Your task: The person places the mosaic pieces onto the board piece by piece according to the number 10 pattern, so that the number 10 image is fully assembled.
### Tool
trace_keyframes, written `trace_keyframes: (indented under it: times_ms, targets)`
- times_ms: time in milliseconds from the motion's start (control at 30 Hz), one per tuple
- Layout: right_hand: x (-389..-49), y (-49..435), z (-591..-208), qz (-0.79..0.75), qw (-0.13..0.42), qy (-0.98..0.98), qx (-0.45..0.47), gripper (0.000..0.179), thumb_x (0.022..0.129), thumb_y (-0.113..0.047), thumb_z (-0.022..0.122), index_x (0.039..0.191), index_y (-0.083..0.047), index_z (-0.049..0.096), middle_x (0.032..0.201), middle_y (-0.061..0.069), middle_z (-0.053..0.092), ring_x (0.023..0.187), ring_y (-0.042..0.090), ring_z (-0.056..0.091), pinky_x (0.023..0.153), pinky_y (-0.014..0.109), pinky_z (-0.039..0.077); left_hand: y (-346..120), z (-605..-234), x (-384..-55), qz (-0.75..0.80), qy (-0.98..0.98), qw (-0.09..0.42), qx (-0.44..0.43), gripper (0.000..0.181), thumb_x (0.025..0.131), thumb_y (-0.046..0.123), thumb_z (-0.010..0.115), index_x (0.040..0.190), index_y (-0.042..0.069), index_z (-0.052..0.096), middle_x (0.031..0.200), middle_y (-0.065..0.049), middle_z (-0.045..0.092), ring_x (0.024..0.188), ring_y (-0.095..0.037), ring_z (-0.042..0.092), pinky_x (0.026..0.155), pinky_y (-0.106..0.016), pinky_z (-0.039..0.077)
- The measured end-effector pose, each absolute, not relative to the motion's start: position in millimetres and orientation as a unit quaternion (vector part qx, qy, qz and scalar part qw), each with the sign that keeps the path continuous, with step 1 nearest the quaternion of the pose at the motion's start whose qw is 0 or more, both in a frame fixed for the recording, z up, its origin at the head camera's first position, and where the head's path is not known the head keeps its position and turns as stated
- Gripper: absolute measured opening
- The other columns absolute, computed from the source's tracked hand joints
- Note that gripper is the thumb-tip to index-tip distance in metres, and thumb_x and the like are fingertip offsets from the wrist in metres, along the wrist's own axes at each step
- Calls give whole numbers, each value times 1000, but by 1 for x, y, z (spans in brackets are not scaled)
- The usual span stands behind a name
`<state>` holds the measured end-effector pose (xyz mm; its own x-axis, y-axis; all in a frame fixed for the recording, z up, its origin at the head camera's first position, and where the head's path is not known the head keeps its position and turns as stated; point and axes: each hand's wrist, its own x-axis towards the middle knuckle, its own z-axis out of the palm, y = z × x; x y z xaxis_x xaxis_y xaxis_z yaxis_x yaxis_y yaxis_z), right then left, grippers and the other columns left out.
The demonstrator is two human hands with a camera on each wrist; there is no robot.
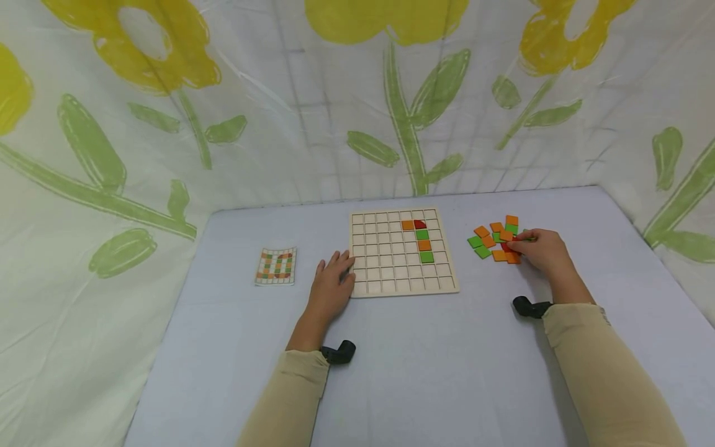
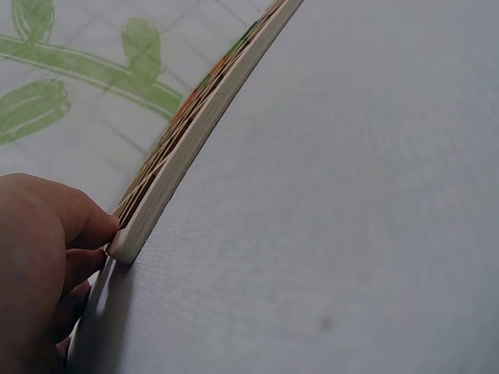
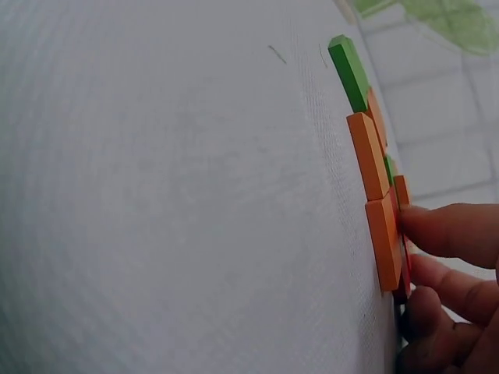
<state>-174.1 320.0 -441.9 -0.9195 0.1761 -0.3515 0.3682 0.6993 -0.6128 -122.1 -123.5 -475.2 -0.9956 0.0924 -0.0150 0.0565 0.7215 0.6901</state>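
A square wooden grid board (image 1: pixel 380 267) lies on the table, with several orange, green and red tiles set into its right part. My left hand (image 1: pixel 331 285) rests against the board's left edge, fingers extended; in the left wrist view its fingertips (image 2: pixel 101 227) touch the board's near corner. To the right of the board lies a loose pile of orange and green tiles (image 1: pixel 482 251). There my right hand (image 1: pixel 542 249) pinches a red tile (image 1: pixel 506 247) with bent fingers. In the right wrist view, orange tiles (image 3: pixel 366 156) partly hide that red tile.
Left of the board lies a small pattern card (image 1: pixel 276 267) with a coloured grid. Behind the table (image 1: pixel 424 360) hangs a white cloth (image 1: pixel 268 149) painted with yellow flowers. Each wrist wears a black camera (image 1: pixel 339 352).
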Motion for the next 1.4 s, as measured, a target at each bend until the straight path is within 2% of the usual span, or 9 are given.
trace_keyframes:
  times_ms: [300,500,667,967,1400]
  targets:
    - [-176,320,-441,-349,131,916,149,54,95,-46,58,118,2,57,128,26,49,105,37,45,78,37,42,-123,-474,-120,375,926,20,45,43,99,22,53,141,12,55,155,1,42,150,-16,26,126,-39,5]
    - [-179,316,-439,-340,135,918,155,66,91,-58,57,119,2,56,121,23,51,102,35,45,73,34,40,-123,-475,-120,374,926,20,41,43,100,23,53,142,13,54,155,2,41,150,-15,25,126,-37,5]
    - [-181,314,-439,-340,133,917,160,65,91,-55,59,121,3,56,126,25,50,105,36,46,75,35,42,-123,-475,-120,378,925,19,41,43,100,22,52,142,14,54,155,3,41,150,-15,25,126,-37,5]
    - [-183,311,-442,-362,125,907,173,55,91,-45,65,118,2,57,120,20,51,101,31,45,74,32,43,-123,-475,-119,378,925,18,38,43,100,23,52,142,14,54,155,3,41,150,-14,25,126,-38,4]
    - [-176,309,-438,-393,106,895,182,58,89,-52,65,118,-3,55,113,15,55,100,27,45,73,32,41,-123,-474,-121,369,928,19,41,43,100,23,53,142,14,54,155,3,41,150,-14,25,126,-38,5]
